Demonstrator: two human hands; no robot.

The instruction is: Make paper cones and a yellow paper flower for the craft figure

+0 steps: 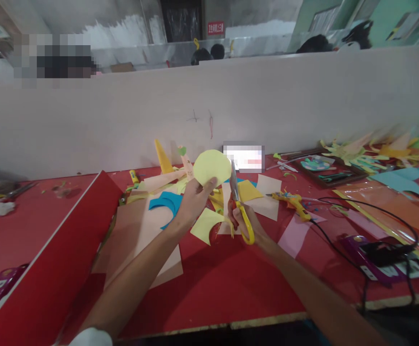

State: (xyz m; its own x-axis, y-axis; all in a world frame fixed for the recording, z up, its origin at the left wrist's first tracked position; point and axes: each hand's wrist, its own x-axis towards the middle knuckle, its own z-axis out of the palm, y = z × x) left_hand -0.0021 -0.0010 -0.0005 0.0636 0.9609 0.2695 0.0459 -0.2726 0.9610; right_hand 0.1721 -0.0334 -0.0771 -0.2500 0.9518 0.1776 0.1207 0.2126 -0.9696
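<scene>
My left hand (199, 194) pinches the lower edge of a pale yellow paper circle (212, 166), held up above the table. In my right hand (247, 218) is a pair of scissors (246, 223) with yellow and red handles, blades pointing upward. The blades stand along the circle's right edge; whether they touch it I cannot tell. Below my hands lies a yellow paper offcut (206, 225) with a round cutout. A blue curved paper piece (171, 204) rests on beige sheets (133, 235) left of my left forearm.
A yellow glue gun (292, 203) with a black cord lies at the right, near a purple power strip (371, 259). A red divider (82, 240) borders the left side. A dark tray (332, 173) holds tools. A white partition (122, 115) rises behind.
</scene>
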